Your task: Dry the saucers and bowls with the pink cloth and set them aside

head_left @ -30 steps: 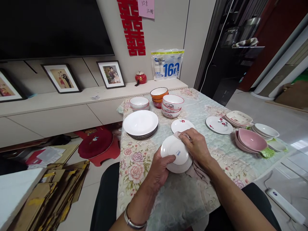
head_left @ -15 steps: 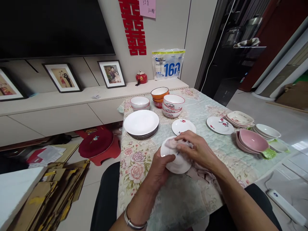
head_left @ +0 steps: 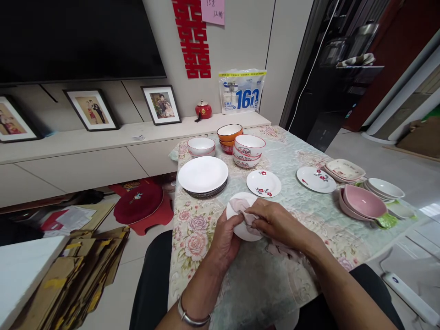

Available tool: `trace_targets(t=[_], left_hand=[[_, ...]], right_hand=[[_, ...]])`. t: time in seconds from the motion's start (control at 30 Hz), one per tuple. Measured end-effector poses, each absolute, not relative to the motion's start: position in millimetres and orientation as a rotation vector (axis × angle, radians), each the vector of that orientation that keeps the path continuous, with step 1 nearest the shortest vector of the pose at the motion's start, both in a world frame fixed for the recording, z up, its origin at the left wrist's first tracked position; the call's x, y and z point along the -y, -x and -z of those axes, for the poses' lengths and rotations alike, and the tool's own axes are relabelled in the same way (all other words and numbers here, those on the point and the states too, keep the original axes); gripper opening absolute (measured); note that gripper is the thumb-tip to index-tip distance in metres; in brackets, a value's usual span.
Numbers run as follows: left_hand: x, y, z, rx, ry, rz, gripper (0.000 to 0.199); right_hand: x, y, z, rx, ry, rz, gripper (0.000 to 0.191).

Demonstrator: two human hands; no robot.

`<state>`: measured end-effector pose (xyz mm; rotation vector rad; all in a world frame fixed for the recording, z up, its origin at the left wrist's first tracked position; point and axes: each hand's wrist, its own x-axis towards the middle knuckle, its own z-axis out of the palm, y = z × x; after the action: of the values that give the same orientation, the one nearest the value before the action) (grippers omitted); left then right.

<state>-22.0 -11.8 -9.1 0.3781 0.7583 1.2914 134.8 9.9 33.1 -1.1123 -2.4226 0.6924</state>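
My left hand (head_left: 226, 238) grips the left edge of a small white plate (head_left: 248, 233), its thumb over the rim. A pale pink cloth (head_left: 241, 207) is bunched on the plate's face, pinched in the fingers of my right hand (head_left: 277, 222); part of it hangs down toward the table. Just beyond lies a white plate with red flowers (head_left: 263, 183). To the left of that is a stack of larger white plates (head_left: 202, 175).
Bowls stand behind: white (head_left: 201, 146), orange (head_left: 229, 133) and red-rimmed white (head_left: 249, 145). At the right are a flowered plate (head_left: 316, 179), square dishes (head_left: 345, 170), pink bowls (head_left: 365, 201) and small white bowls (head_left: 385, 188). A red stool (head_left: 139, 204) stands left of the table.
My right hand and the cloth have shifted slightly down on the small plate, and the cloth is now more bunched. The flowered plate beyond shows more fully.
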Motion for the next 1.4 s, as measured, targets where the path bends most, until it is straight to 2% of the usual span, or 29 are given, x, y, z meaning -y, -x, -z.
trace_targets(t=[0.1,0.3,0.37,0.53,0.77,0.9,1.0,1.23,1.4], left_hand=[[12.8,19.7,10.6,-0.737,-0.397,-1.301,0.045],[13.5,19.3,11.9,-0.764,-0.381,-1.316,0.056],[13.4,19.7,12.5,-0.766,-0.367,-1.336,0.056],[14.6,18.8,14.3,-0.725,-0.374,-1.341,0.048],[15.2,18.7,14.9,-0.757,-0.373,-1.353,0.047],[14.8,18.3,14.9,-0.739,-0.369,-1.367,0.047],[15.1,17.7,15.4,-0.700,-0.398,-1.349,0.047],[14.2,18.8,15.7,-0.714,-0.424,-1.350,0.053],[13.6,19.1,14.4,-0.687,-0.417,-1.374,0.049]], right_hand=[[-12.0,-124.0,-24.3,2.360,1.157,-0.620,0.021],[-14.2,-129.0,-26.1,2.277,1.530,-0.344,0.011],[-9.8,-129.0,-30.4,2.362,1.564,-0.368,0.010],[-10.6,-120.4,-27.3,2.388,1.311,-0.533,0.011],[-16.2,-127.9,-28.2,2.291,1.667,-0.329,0.009],[-5.9,-121.8,-32.9,2.441,1.462,-0.517,0.008],[-11.8,-118.6,-27.4,2.348,1.293,-0.592,0.009],[-14.1,-129.4,-29.8,2.294,1.643,-0.410,0.011],[-4.9,-118.4,-31.1,2.378,1.409,-0.536,0.012]])
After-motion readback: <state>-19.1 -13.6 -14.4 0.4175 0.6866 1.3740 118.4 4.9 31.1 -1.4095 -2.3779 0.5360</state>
